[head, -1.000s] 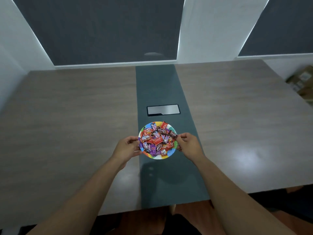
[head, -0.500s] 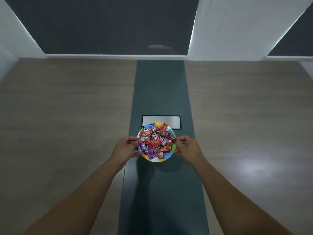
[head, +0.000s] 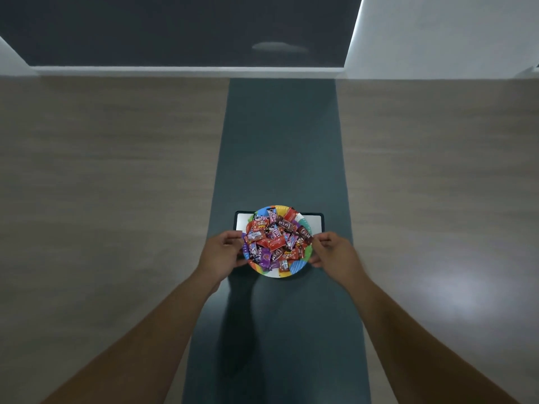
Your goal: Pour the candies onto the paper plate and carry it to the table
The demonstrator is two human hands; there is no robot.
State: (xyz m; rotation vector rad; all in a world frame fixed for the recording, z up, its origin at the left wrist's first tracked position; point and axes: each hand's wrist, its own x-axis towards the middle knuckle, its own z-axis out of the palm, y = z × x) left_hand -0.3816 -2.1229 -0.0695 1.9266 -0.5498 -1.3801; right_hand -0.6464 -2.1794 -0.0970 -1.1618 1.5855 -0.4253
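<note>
Candies are heaped on the paper plate, which sits over the dark centre strip of the table, its far edge overlapping the white rectangular panel set into that strip. Your left hand pinches the plate's left rim and your right hand pinches its right rim, fingers curled closed on the edge. The plate lies squarely between both hands, equally near each. You can't tell whether the plate already rests on the strip or hangs just above it; its underside and your fingertips beneath the rim are hidden.
</note>
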